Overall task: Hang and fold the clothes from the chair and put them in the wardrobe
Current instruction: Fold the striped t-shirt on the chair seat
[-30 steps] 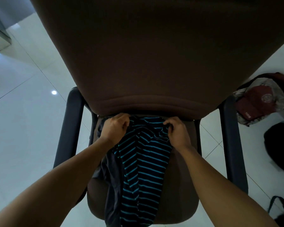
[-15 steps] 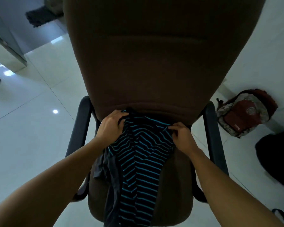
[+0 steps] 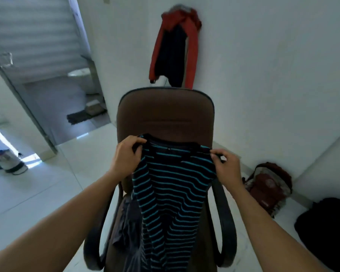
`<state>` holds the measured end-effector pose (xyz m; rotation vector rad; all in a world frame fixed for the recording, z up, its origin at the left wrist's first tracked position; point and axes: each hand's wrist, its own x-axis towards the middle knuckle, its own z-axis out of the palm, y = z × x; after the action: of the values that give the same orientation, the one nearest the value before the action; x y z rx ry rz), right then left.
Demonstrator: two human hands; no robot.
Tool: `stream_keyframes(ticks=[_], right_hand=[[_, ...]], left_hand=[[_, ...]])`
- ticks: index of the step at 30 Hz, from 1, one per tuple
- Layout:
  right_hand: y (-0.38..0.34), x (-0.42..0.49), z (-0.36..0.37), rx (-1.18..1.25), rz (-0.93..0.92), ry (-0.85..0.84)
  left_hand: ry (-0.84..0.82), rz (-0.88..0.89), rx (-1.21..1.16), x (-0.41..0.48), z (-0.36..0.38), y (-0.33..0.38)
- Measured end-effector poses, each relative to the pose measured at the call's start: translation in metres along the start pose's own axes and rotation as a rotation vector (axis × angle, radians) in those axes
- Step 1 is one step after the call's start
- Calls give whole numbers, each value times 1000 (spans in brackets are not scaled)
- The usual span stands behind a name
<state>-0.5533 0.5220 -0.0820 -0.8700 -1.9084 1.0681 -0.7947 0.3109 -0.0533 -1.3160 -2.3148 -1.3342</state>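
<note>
A person's two bare arms reach forward from the bottom of the view. The left hand (image 3: pixel 127 153) and the right hand (image 3: pixel 227 165) each pinch one shoulder of a dark striped shirt (image 3: pixel 169 189), with thumb and curled fingers closed on the fabric either side of the neckline. The striped shirt, with thin turquoise lines, is held up between the hands. Its collar stretches across at hand height and the rest hangs down below them in front of a brown chair (image 3: pixel 165 116). The chair's padded back rises beyond the hands, and its black armrests curve down under each wrist. Below the left hand a grey garment (image 3: pixel 126 222) lies crumpled on the seat, partly behind the hanging shirt. Above and beyond the hands a red and dark jacket (image 3: pixel 173 50) hangs on the white wall. To the right of the right hand a red backpack (image 3: pixel 269 187) leans at the foot of the wall, with a black bag (image 3: pixel 326 222) further right on the floor. Far to the left of the left hand a metal kettle (image 3: pixel 7 161) stands on the white tiled floor near an open doorway
</note>
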Motion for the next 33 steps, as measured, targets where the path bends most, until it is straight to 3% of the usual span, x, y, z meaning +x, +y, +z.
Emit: stream_keyframes(ticks=[3,9,11,14,17,24,33], right_hand=[[-63,-7,-56,-37,-136,-47],[-203,-18,-166,-374,-287,-326],[-247,-25,-198,-433,-354,-281],[-308,-34,-239,-306,-422,-161],[-360,-40,-271,-177,-449,-153],[-453,-67,-310,-138,-550,-122],[-487,-95,-297,-80,-540,-119]], left_hand=[[50,64,-60,6,-45,68],[11,231,-61,35,-136,194],[25,295,-48,45,-166,231],[19,361,-49,61,-214,281],[28,442,-43,72,-260,321],[3,520,-124,82,-333,368],[-61,513,-210,79,-372,369]])
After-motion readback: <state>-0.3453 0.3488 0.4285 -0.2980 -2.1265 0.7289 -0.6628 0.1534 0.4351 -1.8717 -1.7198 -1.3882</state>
